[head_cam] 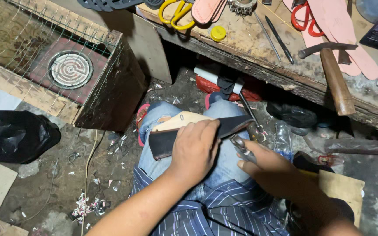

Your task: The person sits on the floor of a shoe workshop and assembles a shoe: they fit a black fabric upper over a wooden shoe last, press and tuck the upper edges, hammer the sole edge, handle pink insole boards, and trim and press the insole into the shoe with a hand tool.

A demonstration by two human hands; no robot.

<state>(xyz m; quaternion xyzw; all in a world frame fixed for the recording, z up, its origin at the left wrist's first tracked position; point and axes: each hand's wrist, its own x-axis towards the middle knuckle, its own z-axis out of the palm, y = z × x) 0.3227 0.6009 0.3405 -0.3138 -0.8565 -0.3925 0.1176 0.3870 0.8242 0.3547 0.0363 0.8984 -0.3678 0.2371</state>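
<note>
My left hand [194, 149] presses down on a shoe sole [171, 131], tan on its inner face and dark along its edge, which rests across my lap on blue jeans. My right hand [267, 166] is closed around a metal tool [241, 146] whose tip sits against the sole's right end, near a thin dark rod [250, 111]. I cannot tell what kind of tool it is.
A worn wooden workbench [259, 48] ahead carries a hammer [335, 74], yellow scissors [176, 13], red scissors [302, 19], pink insoles [342, 30] and a yellow cap [218, 33]. A wire-covered wooden box with a coil heater [71, 69] stands left. A black plastic bag [14, 133] lies on the littered floor.
</note>
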